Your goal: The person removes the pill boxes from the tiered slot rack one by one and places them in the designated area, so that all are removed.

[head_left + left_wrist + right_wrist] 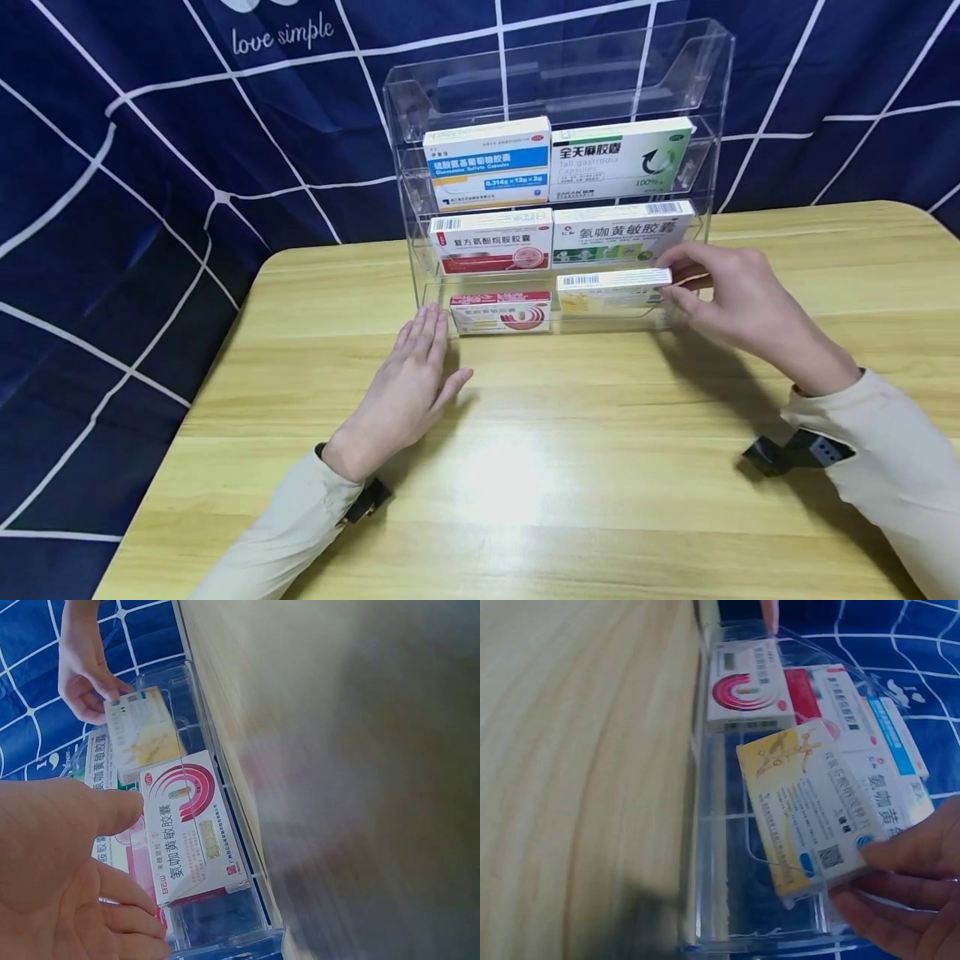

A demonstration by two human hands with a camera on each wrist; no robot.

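We see the right hand [738, 296] pinching the right end of the yellow box [611, 292] between thumb and fingers, at the right of the rack's nearest, lowest row. The left hand [405, 379] holds nothing; its fingers reach forward, thumb apart, beside the rack's near left corner, though we cannot tell whether they touch it.

With only one end gripped, we judge the box could swivel and seat crooked; the right wrist view shows it askew to the pink box [501, 315] on its left. We cannot tell whether its lower edge is fully down, so letting go early might leave it leaning.

Fingers this close to the white box [622, 237] just beyond could knock it, and too hard a push might slide the clear rack [716, 83] on the table [600, 500].
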